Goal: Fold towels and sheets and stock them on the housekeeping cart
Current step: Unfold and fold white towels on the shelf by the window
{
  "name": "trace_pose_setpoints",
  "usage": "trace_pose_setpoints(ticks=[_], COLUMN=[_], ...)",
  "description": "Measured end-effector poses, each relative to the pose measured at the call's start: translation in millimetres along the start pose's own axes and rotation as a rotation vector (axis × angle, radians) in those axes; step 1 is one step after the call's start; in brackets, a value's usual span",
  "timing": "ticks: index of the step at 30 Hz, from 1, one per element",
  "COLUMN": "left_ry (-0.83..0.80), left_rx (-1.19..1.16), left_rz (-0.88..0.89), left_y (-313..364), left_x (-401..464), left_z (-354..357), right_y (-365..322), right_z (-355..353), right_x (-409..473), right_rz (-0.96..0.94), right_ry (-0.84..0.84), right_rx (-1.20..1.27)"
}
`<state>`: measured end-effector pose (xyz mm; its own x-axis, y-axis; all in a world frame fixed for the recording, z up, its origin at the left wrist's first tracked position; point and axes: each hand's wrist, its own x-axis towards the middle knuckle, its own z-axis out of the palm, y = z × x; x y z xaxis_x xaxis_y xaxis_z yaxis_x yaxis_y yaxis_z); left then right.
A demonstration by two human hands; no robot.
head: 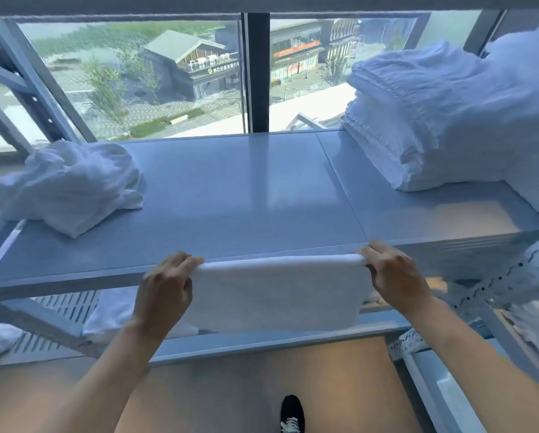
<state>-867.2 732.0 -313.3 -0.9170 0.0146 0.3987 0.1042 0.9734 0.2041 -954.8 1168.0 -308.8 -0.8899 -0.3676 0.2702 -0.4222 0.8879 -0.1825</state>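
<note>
At lower centre of the frame, the left hand (168,282) and right hand (393,273) each pinch a top corner of a white towel (277,295), fingers curled over its folded upper edge. The towel hangs in front of the grey shelf (230,195). A crumpled white cloth (71,185) lies at left on the shelf; a stack of folded towels (424,120) sits at upper right.
</note>
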Motion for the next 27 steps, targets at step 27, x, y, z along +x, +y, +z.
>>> trace_pose_setpoints(ticks=[27], left_ry=[-0.041], left_rx=[-0.061], left_rz=[-0.072], left_y=[-23], left_x=[154], left_z=[85], right_y=[-21], right_z=[107], right_x=[196], right_rz=[-0.121], right_ry=[-0.061], right_rx=[0.124])
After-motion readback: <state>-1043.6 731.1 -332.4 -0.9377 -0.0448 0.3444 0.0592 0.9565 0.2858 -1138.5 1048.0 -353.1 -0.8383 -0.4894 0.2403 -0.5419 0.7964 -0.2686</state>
